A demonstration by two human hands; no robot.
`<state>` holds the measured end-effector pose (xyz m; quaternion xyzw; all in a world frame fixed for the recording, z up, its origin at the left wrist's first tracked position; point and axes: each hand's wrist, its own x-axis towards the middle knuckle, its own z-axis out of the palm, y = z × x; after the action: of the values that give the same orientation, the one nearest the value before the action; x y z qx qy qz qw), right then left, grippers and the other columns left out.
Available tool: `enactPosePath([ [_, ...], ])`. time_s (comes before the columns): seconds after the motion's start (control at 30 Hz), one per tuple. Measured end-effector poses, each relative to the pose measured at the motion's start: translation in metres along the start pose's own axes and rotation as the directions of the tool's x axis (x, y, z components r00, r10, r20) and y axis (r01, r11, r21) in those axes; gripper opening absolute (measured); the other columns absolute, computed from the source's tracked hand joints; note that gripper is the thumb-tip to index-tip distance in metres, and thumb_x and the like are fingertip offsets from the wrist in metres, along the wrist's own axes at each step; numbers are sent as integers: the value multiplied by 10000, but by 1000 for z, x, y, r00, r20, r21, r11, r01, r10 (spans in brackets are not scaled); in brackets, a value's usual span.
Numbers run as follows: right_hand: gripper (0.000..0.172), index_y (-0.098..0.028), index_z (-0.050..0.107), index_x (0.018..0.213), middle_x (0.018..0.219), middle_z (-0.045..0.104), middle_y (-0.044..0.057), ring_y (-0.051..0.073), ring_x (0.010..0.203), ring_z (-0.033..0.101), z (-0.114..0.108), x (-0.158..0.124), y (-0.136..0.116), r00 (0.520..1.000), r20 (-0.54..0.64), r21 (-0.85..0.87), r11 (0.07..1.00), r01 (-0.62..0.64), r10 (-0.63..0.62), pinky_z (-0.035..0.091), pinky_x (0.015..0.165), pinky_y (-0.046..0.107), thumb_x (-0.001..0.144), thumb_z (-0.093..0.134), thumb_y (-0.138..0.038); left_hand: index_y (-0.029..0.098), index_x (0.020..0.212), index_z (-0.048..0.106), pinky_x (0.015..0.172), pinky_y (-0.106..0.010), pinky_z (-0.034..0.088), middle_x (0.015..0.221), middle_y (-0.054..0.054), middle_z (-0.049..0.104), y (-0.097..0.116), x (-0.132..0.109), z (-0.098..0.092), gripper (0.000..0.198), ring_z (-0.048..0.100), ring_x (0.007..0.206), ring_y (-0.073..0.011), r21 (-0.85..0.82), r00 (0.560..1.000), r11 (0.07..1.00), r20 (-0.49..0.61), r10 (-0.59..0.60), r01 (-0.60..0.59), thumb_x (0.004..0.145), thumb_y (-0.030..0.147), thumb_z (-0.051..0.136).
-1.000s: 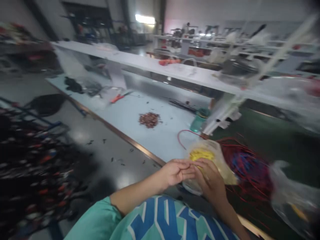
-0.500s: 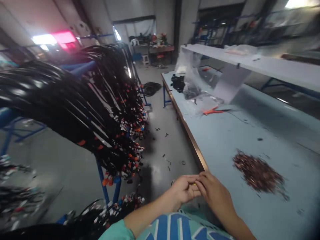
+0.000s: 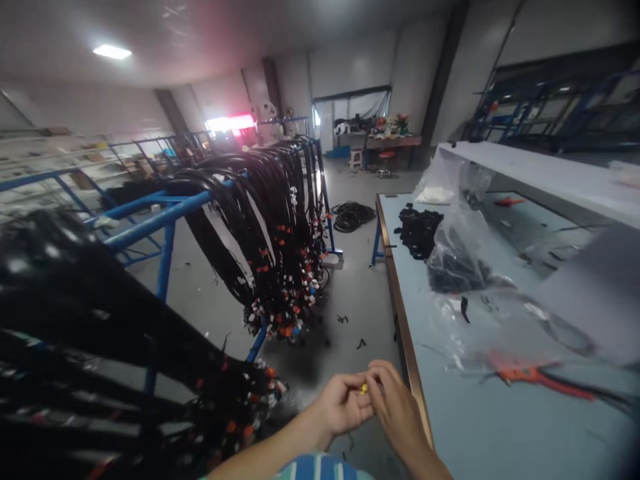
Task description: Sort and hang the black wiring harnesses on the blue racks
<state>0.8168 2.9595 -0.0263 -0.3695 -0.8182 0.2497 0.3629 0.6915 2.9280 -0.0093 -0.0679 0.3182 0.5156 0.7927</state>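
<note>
Both hands meet in front of my body at the lower middle, beside the table's edge. My left hand is turned palm up with its fingers curled, and a small yellow piece shows between thumb and fingers. From the right, my right hand closes its fingertips on the same piece, covering part of it. The piece is too small to tell its kind. Right of my hands lies the pale blue table top.
Bundles of black cables with coloured connectors hang from a blue rack on my left. Red-handled pliers, a clear plastic bag and a black pile of parts lie on the table. Coiled cable rests on the floor ahead.
My view has moved forward along the table and tilted up. The copper-coloured pile has left view, and the pliers appear closer. My hands stay together, with more of the yellow piece showing.
</note>
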Motion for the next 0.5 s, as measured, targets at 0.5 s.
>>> enactPosePath([
  [0.5,437,-173,594,708,651,625,40,174,644,601,69,285,104,824,333,531,631,-566,458,486,623,255,621,632,-600,94,627,555,462,-231,278,437,-15,498,272,156,45,263,459,358,-104,134,977,981,-177,-116,141,801,172,373],
])
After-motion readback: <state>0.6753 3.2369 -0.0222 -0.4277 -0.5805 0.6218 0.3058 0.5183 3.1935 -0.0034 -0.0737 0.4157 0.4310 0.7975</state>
